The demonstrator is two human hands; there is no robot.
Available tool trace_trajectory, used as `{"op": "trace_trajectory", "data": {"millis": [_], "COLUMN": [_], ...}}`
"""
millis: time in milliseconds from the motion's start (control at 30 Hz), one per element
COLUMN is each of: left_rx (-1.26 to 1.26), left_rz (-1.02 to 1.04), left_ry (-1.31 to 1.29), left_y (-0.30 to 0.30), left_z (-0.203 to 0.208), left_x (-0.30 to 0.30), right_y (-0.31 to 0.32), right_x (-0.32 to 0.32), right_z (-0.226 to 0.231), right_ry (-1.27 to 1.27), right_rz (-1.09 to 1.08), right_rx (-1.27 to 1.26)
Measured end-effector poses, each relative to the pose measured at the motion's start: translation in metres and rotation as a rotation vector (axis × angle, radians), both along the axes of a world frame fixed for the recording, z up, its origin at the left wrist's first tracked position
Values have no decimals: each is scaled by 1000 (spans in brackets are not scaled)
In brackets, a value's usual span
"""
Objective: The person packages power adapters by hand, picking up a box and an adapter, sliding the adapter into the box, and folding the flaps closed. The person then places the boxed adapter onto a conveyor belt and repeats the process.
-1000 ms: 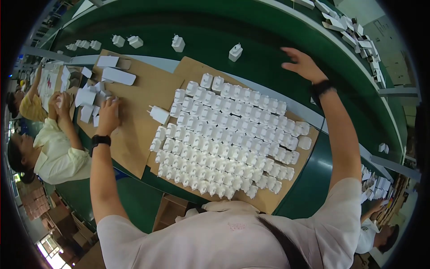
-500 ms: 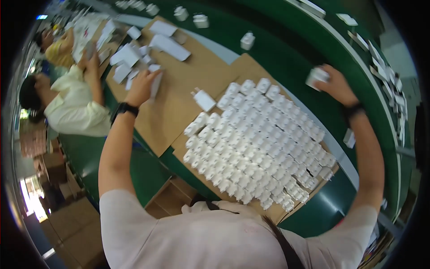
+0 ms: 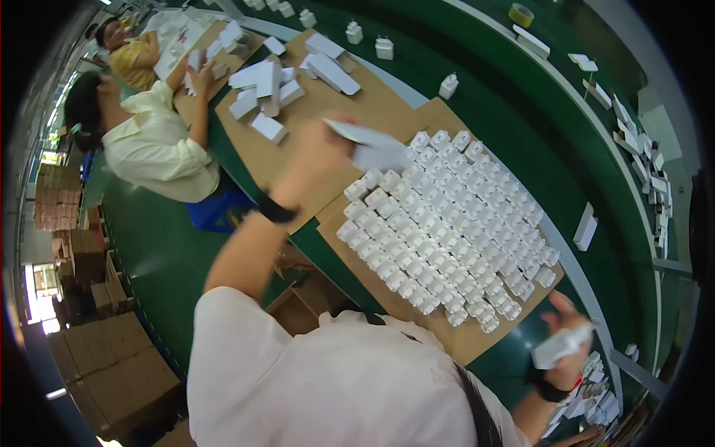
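Observation:
A white box (image 3: 376,149), smeared by motion, is in my left hand (image 3: 320,153) above the cardboard, at the upper left corner of the charger rows. Those white plug chargers (image 3: 447,231) stand packed tightly together on a cardboard sheet in front of me. At the lower right, beyond the sheet's edge, my right hand (image 3: 572,350) is closed on a blurred white piece (image 3: 560,346); its exact kind cannot be made out. Further left on the cardboard lies a loose pile of white boxes (image 3: 268,89).
A green conveyor belt (image 3: 514,134) curves past on the right, carrying single chargers (image 3: 448,86) and a white box (image 3: 586,227). Yellow tape (image 3: 520,14) sits at the far side. A co-worker (image 3: 149,149) works at left. An open carton (image 3: 305,298) stands near my body.
My left hand has lifted a white box from the pile and moved right. My right hand has swung from over the belt down to the lower right. The view has shifted somewhat.

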State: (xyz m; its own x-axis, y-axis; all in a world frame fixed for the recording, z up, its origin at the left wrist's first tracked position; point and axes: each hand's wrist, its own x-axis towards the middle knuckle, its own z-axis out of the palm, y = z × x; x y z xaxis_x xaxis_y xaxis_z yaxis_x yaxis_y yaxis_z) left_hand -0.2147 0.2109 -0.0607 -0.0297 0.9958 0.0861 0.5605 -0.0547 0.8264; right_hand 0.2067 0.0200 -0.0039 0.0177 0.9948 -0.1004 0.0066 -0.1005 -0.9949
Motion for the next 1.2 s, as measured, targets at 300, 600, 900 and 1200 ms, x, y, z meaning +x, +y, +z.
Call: {"op": "trace_trajectory", "data": {"millis": [300,600,900,1200], "left_rx": [-535,-314,415,532], "left_rz": [-344,-372,-355,-295], "left_ry": [-934,-711,161,271], "left_y": [-151,-210,-239,-259], "left_z": [26,7,12,12], "left_x": [145,163,172,182], "right_y": [-26,-73,-80,-81], "right_x": [-121,-98,-50,-43], "right_z": [-29,-30,49,50], "right_ry": [54,502,-279,-699], "right_rz": [36,-17,-19,228], "right_rx": [217,-28,274,259]}}
